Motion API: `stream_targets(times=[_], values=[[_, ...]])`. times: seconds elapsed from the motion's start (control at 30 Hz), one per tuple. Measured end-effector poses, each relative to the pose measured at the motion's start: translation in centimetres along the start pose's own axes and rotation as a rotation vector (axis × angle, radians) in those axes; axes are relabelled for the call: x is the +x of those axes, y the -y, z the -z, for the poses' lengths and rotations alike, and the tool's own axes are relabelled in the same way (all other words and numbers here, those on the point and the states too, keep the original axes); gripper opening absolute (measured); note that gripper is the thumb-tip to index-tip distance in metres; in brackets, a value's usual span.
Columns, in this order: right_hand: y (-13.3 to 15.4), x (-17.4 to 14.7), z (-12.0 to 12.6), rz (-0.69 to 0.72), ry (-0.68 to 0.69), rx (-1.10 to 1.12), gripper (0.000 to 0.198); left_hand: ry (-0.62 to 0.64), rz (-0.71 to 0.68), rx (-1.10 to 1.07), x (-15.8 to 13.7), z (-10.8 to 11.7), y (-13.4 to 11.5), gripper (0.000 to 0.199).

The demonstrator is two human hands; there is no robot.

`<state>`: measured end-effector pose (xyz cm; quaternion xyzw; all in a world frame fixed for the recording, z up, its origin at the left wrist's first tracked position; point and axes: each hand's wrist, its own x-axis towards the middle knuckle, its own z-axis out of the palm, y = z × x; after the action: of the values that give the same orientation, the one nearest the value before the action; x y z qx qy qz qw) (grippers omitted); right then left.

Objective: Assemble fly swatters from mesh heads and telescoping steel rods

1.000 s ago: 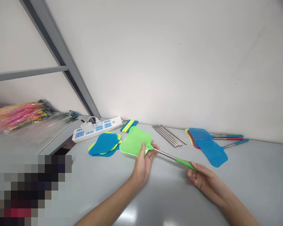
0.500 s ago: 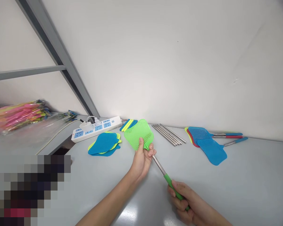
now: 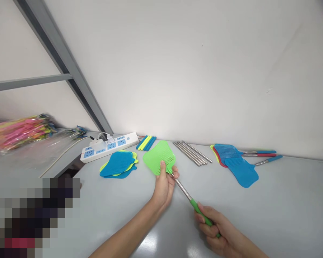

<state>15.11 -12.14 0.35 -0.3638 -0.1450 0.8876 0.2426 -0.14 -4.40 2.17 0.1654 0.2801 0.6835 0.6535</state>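
Note:
A fly swatter with a bright green perforated head (image 3: pixel 158 156), a metal rod (image 3: pixel 183 188) and a green grip (image 3: pixel 201 212) is held across both hands above the table. My left hand (image 3: pixel 164 182) is closed on the lower part of the green head, thumb on top, fingers behind it. My right hand (image 3: pixel 214 225) wraps round the green grip. Loose blue and yellow swatter heads (image 3: pixel 117 164) lie in a pile left of my left hand. Beyond the green head are several blue and yellow grips (image 3: pixel 146 143) and several bare metal rods (image 3: pixel 192 153).
Swatters with heads, rods and grips (image 3: pixel 240 172) lie overlapped on the right. A white power strip (image 3: pixel 98 156) with plugs sits at the back left. Plastic-wrapped colourful items (image 3: pixel 21 132) lie far left. A grey metal frame (image 3: pixel 78 82) stands against the wall. The lower left is pixelated.
Both hands have moved slightly down and to the right with the green fly swatter, still gripping it at head and grip. The things on the table keep their places.

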Motion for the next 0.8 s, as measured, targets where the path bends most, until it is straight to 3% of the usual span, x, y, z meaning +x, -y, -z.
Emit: stream_targets(times=[0.43,0.8], values=[[0.6,0.0,0.7,-0.048,-0.01,0.047,0.032,-0.09,0.034,0.125,-0.2,0.6,0.5,0.024],[2.2,-0.5,1.6,-0.055,0.041,-0.037,0.032,-0.018,0.032,0.276,-0.5,0.8,0.5,0.034]])
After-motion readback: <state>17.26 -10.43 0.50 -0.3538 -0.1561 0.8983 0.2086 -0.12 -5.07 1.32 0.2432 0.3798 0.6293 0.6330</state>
